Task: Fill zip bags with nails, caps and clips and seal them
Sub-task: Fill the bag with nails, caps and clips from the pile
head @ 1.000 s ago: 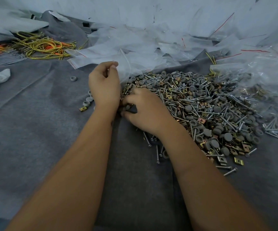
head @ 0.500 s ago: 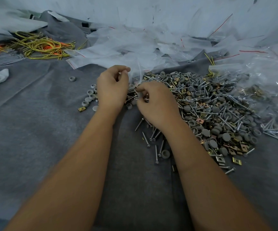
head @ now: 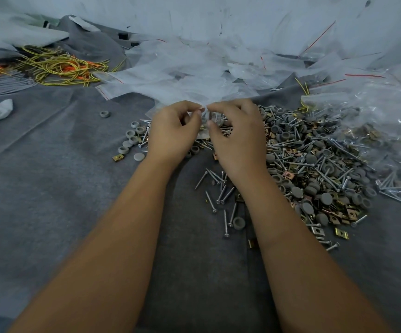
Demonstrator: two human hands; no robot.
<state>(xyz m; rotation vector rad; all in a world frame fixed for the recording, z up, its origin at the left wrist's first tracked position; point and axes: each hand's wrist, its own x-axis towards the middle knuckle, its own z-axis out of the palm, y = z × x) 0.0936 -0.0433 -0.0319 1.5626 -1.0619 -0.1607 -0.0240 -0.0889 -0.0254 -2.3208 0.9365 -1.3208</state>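
- Left hand [head: 170, 134] and right hand [head: 236, 138] both pinch a small zip bag [head: 204, 117] at the hardware pile's [head: 314, 164] near-left edge (contents blurred).
- Bare grey felt [head: 50, 188] lies left of the pile.

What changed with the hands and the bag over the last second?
The right hand left the near edge of the pile and rose to meet the left hand. Both now pinch the top of a small clear bag between them, fingertips nearly touching; whether it is sealed cannot be told. The pile, the loose caps on the left, the empty bags and the cloth stayed put.
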